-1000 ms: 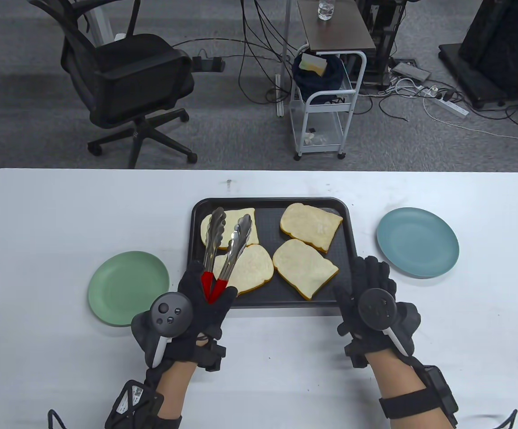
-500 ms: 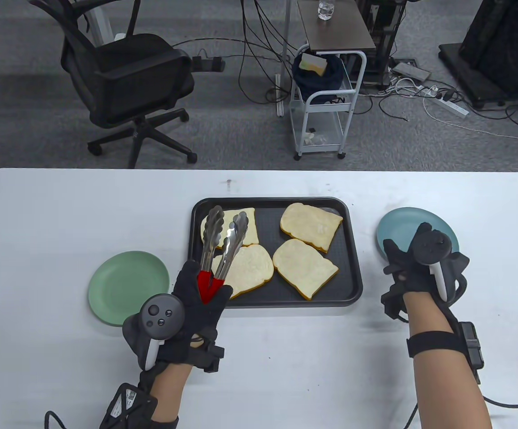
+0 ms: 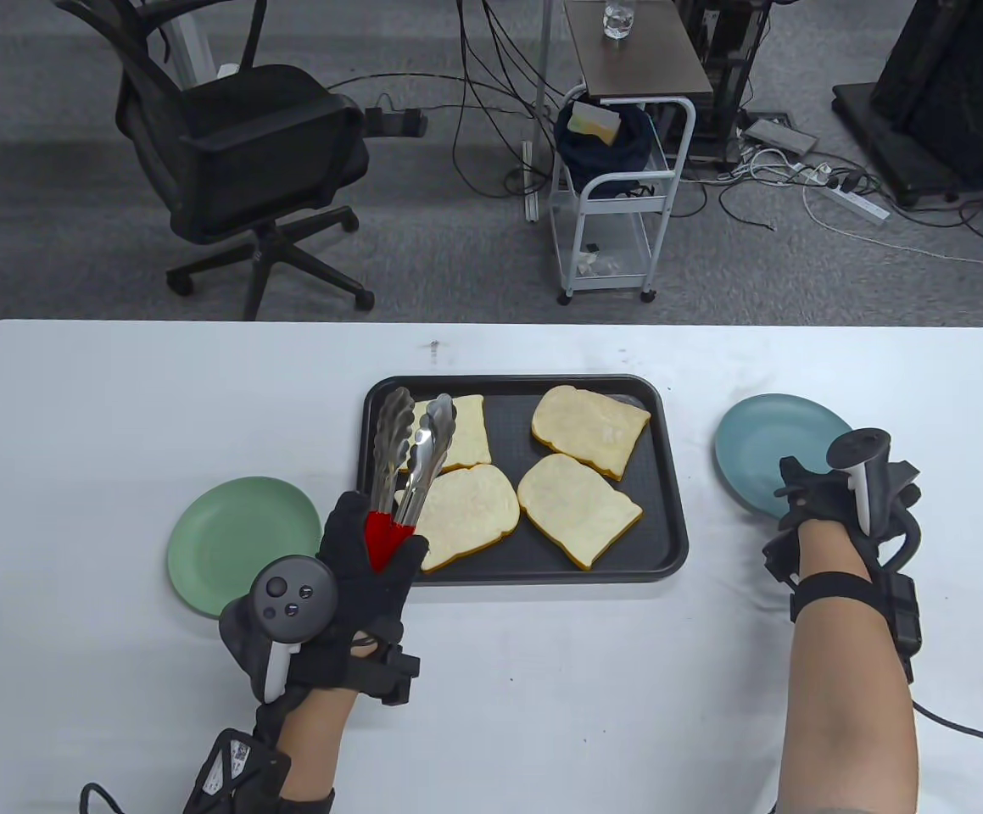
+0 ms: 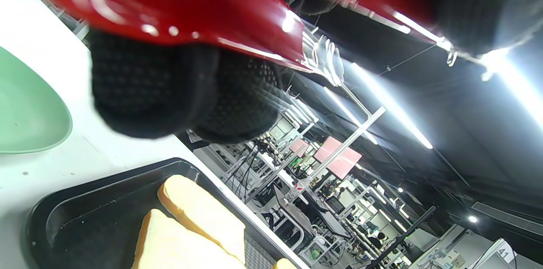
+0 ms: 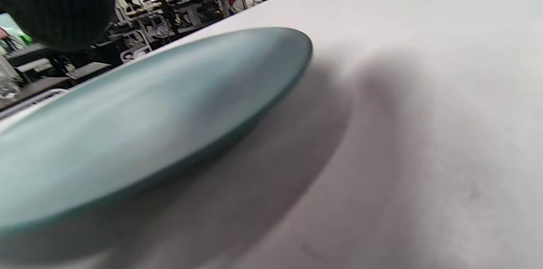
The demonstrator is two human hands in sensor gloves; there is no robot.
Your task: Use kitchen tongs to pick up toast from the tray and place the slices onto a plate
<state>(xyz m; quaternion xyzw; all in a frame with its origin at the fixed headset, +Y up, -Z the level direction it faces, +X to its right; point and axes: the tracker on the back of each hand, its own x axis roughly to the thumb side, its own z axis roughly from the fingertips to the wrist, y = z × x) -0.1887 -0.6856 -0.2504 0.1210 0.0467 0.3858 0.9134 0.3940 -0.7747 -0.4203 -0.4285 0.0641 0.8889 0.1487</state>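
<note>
Table view: left hand (image 3: 355, 585) grips the red-handled tongs (image 3: 398, 466) over the tray (image 3: 669, 475) of four toast slices (image 3: 576, 507); right hand (image 3: 830, 500) meets the blue plate (image 3: 762, 441), grip unclear. Green plate (image 3: 237, 543) lies left.
Left wrist view: "41" tag (image 4: 503, 253) far off.
Right wrist view: blue plate, rim seemingly tilted off the tabletop (image 5: 424, 133).
</note>
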